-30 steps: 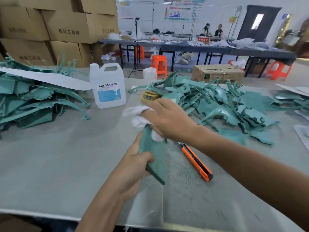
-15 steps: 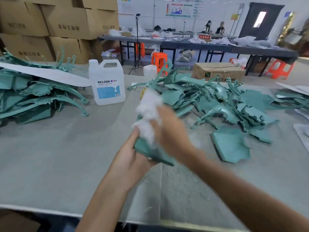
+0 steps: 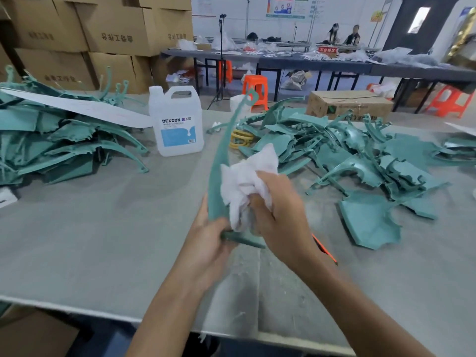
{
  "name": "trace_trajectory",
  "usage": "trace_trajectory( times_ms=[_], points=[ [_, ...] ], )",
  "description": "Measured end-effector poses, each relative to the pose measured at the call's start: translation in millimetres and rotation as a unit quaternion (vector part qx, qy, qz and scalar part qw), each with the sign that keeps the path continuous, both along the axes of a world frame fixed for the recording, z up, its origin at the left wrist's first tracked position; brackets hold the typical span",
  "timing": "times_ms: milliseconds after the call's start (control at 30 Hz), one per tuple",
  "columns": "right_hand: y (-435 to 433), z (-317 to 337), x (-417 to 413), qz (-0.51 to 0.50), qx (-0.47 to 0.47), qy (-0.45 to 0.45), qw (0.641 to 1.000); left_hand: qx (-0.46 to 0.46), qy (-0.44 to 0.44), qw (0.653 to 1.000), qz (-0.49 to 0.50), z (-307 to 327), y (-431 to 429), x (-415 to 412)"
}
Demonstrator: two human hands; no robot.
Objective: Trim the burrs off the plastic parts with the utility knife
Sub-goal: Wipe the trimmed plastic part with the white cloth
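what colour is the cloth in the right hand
The cloth is white, clearest in the head view.

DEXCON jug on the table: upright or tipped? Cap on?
Upright: the jug stands on its base on the table, handle on top, label level. A white cap sits on its neck.

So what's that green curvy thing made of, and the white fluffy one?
The green part looks like moulded plastic: thin, smooth, slightly shiny. The white rag looks like soft cloth, maybe paper: it bunches in wrinkly folds.
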State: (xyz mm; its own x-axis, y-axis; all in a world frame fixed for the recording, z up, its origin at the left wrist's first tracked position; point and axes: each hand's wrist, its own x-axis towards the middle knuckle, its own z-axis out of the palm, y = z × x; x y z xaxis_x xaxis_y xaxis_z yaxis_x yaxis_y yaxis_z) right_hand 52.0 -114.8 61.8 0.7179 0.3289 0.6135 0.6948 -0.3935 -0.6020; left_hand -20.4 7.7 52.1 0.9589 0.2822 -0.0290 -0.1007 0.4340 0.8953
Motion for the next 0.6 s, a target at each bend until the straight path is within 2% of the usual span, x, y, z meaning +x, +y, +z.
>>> trace_trajectory(
  times_ms=[67,100,167,233,300,333,367,400,467,533,567,600],
  points=[
    [13.0,8.8,-12.7,0.088,-0.037,-0.079,0.992,0.110,-0.013,0.994,-0.008,-1.6,-13.9,-7.0],
    [15.9,12.8,-7.0,0.083,-0.058,-0.122,0.987,0.148,-0.012,0.989,-0.002,-3.1,-17.7,-10.3],
    [13.1,23.9,15.8,-0.022,-0.099,-0.170,0.980,0.192,0.012,0.981,0.010,-6.8,-17.7,-15.1],
    [0.2,36.7,42.2,-0.148,-0.138,-0.132,0.970,0.234,0.038,0.971,0.026,-7.3,-13.9,-21.6],
    [-8.5,47.3,54.6,-0.202,-0.121,-0.079,0.969,0.274,0.040,0.960,0.042,-5.2,-10.4,-24.9],
    [-6.6,50.9,51.5,-0.185,-0.096,-0.063,0.976,0.298,0.037,0.953,0.048,-2.9,-9.8,-24.5],
    [-1.0,50.9,40.8,-0.125,-0.064,-0.067,0.988,0.323,0.037,0.944,0.055,-1.2,-8.9,-23.5],
    [6.5,48.0,25.5,-0.032,-0.045,-0.078,0.995,0.347,0.040,0.935,0.062,-0.6,-8.0,-22.1],
    [14.0,30.5,-6.3,0.135,-0.078,-0.088,0.984,0.380,0.047,0.920,0.079,0.8,-7.4,-18.3],
    [9.2,17.3,1.2,0.114,-0.124,-0.100,0.981,0.410,0.049,0.907,0.081,0.5,-9.0,-18.2],
    [3.3,18.0,18.2,0.037,-0.125,-0.093,0.987,0.432,0.062,0.896,0.077,-0.7,-10.7,-20.5],
    [-4.7,22.5,34.9,-0.037,-0.104,-0.039,0.993,0.455,0.079,0.884,0.074,-2.3,-11.5,-23.6]
  ],
)
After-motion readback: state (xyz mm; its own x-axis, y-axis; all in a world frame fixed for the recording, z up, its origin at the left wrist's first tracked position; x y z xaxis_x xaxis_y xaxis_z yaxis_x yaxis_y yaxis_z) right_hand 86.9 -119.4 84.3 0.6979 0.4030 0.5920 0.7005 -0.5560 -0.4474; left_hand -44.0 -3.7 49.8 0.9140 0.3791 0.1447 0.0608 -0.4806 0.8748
